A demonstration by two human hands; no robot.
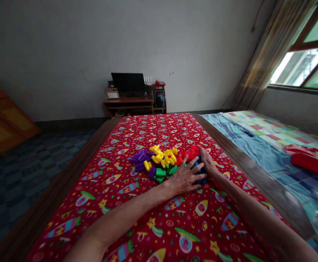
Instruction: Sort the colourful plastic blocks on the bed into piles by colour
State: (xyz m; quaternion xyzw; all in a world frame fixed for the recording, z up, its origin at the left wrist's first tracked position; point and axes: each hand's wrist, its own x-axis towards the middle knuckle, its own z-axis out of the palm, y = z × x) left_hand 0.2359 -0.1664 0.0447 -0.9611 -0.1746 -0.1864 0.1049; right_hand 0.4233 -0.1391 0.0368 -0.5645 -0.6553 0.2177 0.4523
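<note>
Small plastic toy pieces lie in a pile sorted loosely by colour on the red patterned cloth [172, 218]. Purple pieces [139, 156] are at the left, with yellow pieces [164, 158] in the middle and green pieces [160, 173] nearer to me. At the right are red pieces [191, 153] and blue pieces [200, 169]. My left hand [185, 176] is spread with its fingers over the near left side of the blue pieces. Along their right side rests my right hand [209, 163], fingers stretched forward beside the red pieces. Both hands partly cover the blue pieces.
Dark wooden edges [241, 160] run along both sides of the cloth. To the right, a bed with blue plaid bedding [246, 138] holds a red item [311, 165]. By the far wall stands a desk [128, 101] with a monitor [128, 83]. A wooden cabinet [6, 112] is at left.
</note>
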